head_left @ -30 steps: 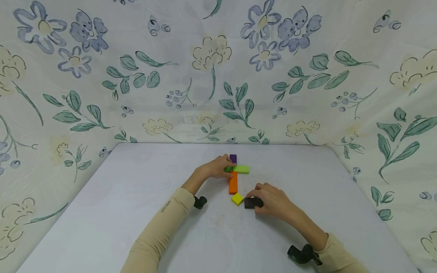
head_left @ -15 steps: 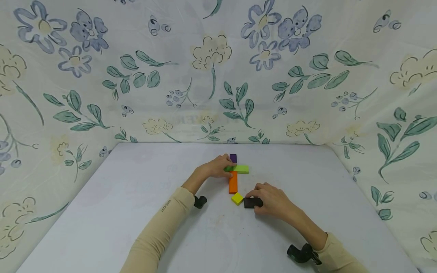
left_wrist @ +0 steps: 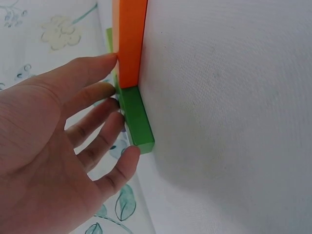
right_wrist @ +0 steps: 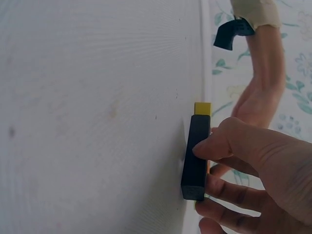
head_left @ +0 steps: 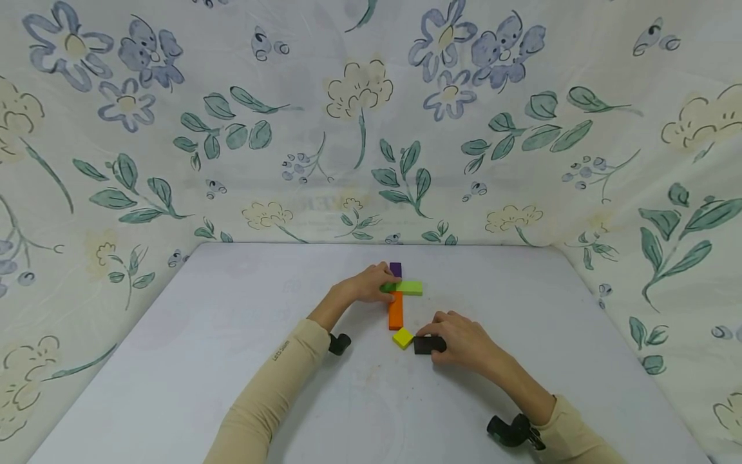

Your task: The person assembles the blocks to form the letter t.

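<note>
My left hand reaches over the green block, its fingertips right at that block and its thumb at the end of the orange block. A lime-green block continues the green one to the right, and a purple block stands behind them. Closer to me lies a small yellow block, turned like a diamond near the orange block. My right hand holds a black block between thumb and fingers, its left end right by the yellow block's corner.
The blocks lie on a white table. A floral cloth hangs behind and along both sides. Dark wrist cameras show by the left wrist and by the right wrist.
</note>
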Motion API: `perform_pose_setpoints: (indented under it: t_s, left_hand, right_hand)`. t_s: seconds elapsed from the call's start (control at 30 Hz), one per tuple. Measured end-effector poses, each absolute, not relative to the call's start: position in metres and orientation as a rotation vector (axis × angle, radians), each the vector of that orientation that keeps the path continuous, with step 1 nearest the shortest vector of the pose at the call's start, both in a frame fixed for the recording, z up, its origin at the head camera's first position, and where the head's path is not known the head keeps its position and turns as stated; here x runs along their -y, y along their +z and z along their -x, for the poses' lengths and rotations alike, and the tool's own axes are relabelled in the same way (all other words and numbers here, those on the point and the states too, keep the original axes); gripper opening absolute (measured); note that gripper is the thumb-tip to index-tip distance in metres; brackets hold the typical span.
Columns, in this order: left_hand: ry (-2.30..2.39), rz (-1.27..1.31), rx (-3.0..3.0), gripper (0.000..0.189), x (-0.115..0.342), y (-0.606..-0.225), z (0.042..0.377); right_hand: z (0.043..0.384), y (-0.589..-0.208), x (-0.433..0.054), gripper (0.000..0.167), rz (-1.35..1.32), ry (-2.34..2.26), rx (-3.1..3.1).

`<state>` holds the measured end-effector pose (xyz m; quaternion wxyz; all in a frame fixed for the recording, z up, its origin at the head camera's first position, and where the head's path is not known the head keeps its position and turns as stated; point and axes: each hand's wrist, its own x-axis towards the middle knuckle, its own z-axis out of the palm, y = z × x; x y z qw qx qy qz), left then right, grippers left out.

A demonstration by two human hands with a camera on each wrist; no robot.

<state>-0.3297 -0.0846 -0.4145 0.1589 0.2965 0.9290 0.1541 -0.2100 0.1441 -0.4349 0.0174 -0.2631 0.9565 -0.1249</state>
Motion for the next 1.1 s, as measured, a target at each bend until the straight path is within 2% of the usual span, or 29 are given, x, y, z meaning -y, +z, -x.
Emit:
perform_pose_setpoints:
  t_s: [0.23, 0.77, 1.1]
  left_hand:
    - [0.463, -0.832, -2.653, 0.051, 0.085, -0.415, 0.329]
    - [0.357, -0.787, -2.721, 0.052, 0.089, -0.429, 0.323]
    - [0.335, -0.895, -2.751, 0.052, 0.091, -0.43, 0.311]
  right_hand:
    - [0.21, -0.434, -0.145, 0.034, 0.824, -0.387, -2.967]
    - [0.209, -0.433, -0.148, 0.048, 0.814, -0.419, -2.971]
    - [0.212, -0.435, -0.155, 0.049, 0.804, -0.512, -3.019]
